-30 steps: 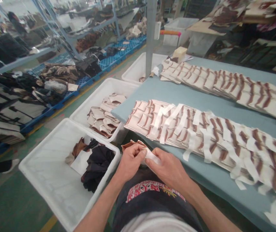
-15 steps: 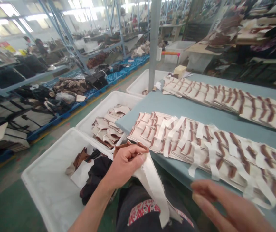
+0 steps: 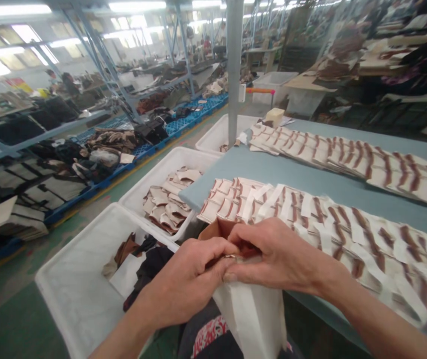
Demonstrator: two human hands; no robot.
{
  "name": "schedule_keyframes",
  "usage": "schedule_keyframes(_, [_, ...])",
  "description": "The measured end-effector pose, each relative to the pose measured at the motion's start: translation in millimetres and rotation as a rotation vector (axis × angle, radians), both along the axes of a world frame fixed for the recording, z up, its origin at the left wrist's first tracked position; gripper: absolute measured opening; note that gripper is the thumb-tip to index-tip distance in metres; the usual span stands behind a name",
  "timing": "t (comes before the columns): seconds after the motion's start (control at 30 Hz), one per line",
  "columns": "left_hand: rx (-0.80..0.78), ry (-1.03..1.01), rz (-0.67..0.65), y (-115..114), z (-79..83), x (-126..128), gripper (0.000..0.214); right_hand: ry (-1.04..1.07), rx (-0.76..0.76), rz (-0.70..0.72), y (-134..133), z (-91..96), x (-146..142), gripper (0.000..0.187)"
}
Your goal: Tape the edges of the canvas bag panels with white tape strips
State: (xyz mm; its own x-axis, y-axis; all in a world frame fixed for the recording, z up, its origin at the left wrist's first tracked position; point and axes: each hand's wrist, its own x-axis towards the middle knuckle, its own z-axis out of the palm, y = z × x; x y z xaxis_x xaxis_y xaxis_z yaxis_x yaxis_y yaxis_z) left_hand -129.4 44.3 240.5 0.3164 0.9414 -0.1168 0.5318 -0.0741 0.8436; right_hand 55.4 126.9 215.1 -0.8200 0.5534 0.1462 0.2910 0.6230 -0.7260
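Note:
Both my hands meet over my lap on one fabric piece point(image 3: 248, 309), cream-white on the near side with a brown face showing behind my fingers. My left hand point(image 3: 194, 271) is closed on its upper edge. Right beside it, my right hand point(image 3: 269, 254) pinches the same edge between thumb and fingers. The cream part hangs down below my hands, and the gripped edge is partly hidden by my fingers. Just beyond, a row of overlapping cream-and-brown pieces point(image 3: 220, 197) lies on the blue-grey table point(image 3: 213, 169), with white strips point(image 3: 269, 202) across many of them.
A second row of similar pieces point(image 3: 310, 144) lies farther back on the table. Left of me, one white bin point(image 3: 74, 284) holds dark and brown scraps; another bin point(image 3: 138, 187) holds cream-and-brown pieces. A metal post point(image 3: 232, 75) rises by the table's far corner. Blue pallets point(image 3: 183, 117) carry goods.
My right hand has come in from the lower right and now grips the fabric piece beside my left hand. The piece has turned, and more of its brown face shows.

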Motion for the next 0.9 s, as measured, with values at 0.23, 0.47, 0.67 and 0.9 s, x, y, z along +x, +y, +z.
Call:
schedule_keyframes(0.23, [0.072, 0.204, 0.079, -5, -13.8, 0, 0.010, -0.140, -0.016, 0.045, 4, -10.1, 6, 0.029])
schedule_keyframes(0.47, [0.243, 0.117, -0.018, 6, -18.2, 3, 0.013, -0.067, -0.118, 0.057, 10, -4.7, 18, 0.033])
schedule_keyframes(0.67, [0.592, 0.155, -0.118, -1, -30.9, 6, 0.013, 0.134, -0.664, 0.087, 3, -11.1, 27, 0.050])
schedule_keyframes(0.9, [0.907, 0.261, -0.198, 8, -48.8, 0, 0.024, 0.336, -1.027, -0.034, -14, -38.5, 14, 0.059])
